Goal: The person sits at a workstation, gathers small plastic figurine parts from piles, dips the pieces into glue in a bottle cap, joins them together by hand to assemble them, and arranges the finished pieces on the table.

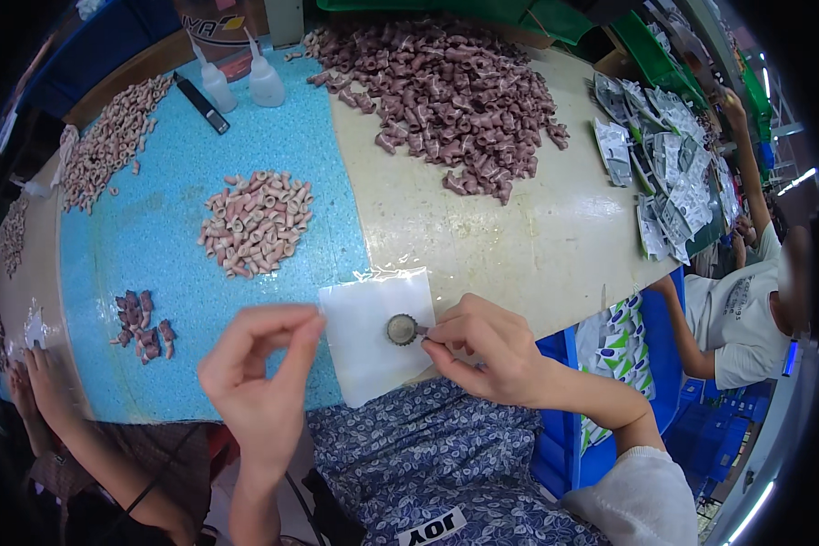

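A round metal bottle cap (402, 329) with a crimped edge lies on a white sheet (378, 378) at the table's front edge. Beside the cap's right rim, my right hand (487, 350) is closed in a pinch on a small dark piece (422, 334), too small to name. My left hand (259, 378) hovers left of the sheet, thumb and forefinger pressed together; anything between them is too small to make out. Farther out on a blue mat (155, 246) sits a heap of small pinkish tubular pieces (257, 223). Several reddish-brown pieces (142, 323) lie to its left.
A large pile of brownish-purple pieces (464, 100) covers the far middle. Two nozzle bottles (266, 82) and a black cutter-like tool (200, 103) stand or lie at the far left. Silvery packets (673, 164) are heaped right, above a blue bin (564, 400). Other people's arms (109, 473) flank me.
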A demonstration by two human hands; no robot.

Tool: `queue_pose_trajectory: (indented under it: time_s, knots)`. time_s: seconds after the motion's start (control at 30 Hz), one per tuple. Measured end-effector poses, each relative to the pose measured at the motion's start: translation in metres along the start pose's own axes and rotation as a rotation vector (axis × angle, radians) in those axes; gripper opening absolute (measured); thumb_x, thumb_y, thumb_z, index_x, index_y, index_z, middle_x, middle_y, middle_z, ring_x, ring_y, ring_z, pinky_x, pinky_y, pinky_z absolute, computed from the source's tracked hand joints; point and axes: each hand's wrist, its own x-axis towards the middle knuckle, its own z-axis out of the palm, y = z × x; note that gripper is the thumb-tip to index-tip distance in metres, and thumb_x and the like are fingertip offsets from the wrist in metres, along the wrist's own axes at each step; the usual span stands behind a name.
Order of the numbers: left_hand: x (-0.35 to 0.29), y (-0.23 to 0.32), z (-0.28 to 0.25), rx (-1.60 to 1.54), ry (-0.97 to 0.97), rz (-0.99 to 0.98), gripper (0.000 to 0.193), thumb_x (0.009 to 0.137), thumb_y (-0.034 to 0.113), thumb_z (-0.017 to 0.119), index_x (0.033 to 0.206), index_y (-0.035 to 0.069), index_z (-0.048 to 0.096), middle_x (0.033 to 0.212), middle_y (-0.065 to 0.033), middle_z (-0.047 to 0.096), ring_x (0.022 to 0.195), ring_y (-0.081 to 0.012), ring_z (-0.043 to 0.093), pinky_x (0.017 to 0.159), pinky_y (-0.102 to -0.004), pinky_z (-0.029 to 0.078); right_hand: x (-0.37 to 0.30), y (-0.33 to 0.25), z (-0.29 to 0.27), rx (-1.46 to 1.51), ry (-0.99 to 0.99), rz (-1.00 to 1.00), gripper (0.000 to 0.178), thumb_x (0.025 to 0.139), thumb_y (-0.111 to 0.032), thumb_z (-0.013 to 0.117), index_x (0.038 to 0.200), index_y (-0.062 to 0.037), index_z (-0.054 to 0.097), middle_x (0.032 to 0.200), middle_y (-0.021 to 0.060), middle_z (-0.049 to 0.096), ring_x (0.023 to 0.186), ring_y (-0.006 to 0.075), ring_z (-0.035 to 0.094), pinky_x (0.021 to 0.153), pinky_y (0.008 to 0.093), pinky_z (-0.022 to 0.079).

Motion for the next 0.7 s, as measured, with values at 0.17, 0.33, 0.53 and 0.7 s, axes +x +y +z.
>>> queue_pose_trajectory:
  time_s: [0.17,0.33,0.53,0.7]
  knots:
    - [-0.032,-0.006,-0.004,-0.074,-0.045,-0.302,0.008,0.086,-0.007,0.068,0.094,-0.005,0.067,0.084,-0.0061,0.068,0.073,-0.0075,0.063,0.065,-0.0203,0.050,0.004,0.004,0.005,-0.176,-0.023,-0.151,0.022,0.071,0.005,0.070,0.090,0.0006,0.059,0.082,0.0098,0.056,0.070,0.0248,0.060,0.056,0.0337,0.050]
    - [-0.045,-0.013,0.000,-0.109,-0.155,-0.352,0.007,0.092,-0.001,0.062,0.098,-0.004,0.063,0.079,-0.0050,0.066,0.066,-0.0069,0.061,0.056,-0.0193,0.048,0.007,0.007,0.006,-0.217,-0.082,-0.197,0.022,0.070,0.004,0.070,0.087,0.0008,0.058,0.082,0.0099,0.054,0.069,0.0248,0.058,0.056,0.0332,0.049]
    - [-0.049,-0.014,0.005,-0.170,-0.150,-0.382,0.012,0.089,-0.004,0.065,0.101,-0.006,0.065,0.085,-0.0077,0.067,0.071,-0.0097,0.064,0.065,-0.0221,0.053,0.016,0.001,0.002,-0.275,-0.179,-0.246,0.023,0.067,0.008,0.072,0.084,0.0003,0.058,0.081,0.0103,0.058,0.066,0.0236,0.059,0.052,0.0318,0.047]
    - [-0.044,-0.014,0.005,0.013,-0.203,-0.123,0.012,0.085,-0.010,0.066,0.097,-0.007,0.067,0.094,-0.0102,0.066,0.081,-0.0122,0.065,0.072,-0.0234,0.055,0.021,-0.001,-0.001,-0.330,-0.253,-0.267,0.023,0.068,0.002,0.069,0.088,0.0014,0.056,0.078,0.0077,0.048,0.070,0.0235,0.053,0.055,0.0333,0.048]
